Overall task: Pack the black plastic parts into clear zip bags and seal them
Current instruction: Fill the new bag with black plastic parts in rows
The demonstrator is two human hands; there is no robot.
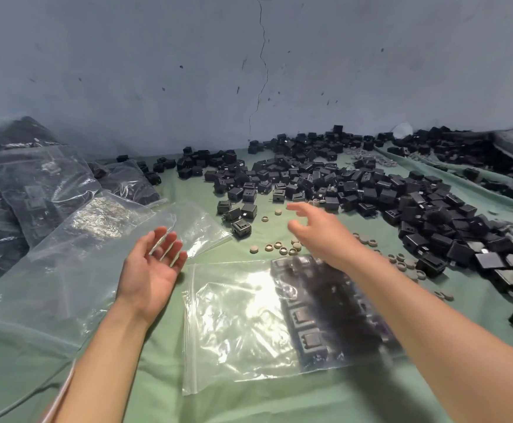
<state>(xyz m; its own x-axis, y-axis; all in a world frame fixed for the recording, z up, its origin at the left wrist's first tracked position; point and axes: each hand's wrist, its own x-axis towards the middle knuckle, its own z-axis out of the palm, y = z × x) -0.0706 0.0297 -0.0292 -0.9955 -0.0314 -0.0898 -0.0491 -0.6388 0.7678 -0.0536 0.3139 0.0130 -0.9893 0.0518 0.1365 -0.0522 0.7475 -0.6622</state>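
Your left hand [153, 270] lies palm up over the green sheet [163, 377], just left of the partly filled zip bag [233, 325]. Its fingers [169, 242] are straight and relaxed and hold nothing; their tips reach over the near edge of the empty clear bags [78, 257], which are spread out to the left.

Your right hand [322, 239] is stretched out further away, above the far right corner of the zip bag. Its fingers [298, 207] are spread and loosely bent with nothing between them, and they are slightly blurred. They hang over the scattered beige rings [279, 247], close to the nearest loose pieces of the pile of black parts [355, 181].

The zip bag lies flat on the sheet in the near centre, between your forearms. The black parts [331, 309] already inside it sit in rows along its right side, partly under your right forearm, and the left side of the bag is clear film that catches the light.

The pile runs along the far side of the sheet and down the right, where the pieces lie thickest. At the far left, filled bags [35, 184] of dark parts are heaped against the cracked grey wall [188, 71].
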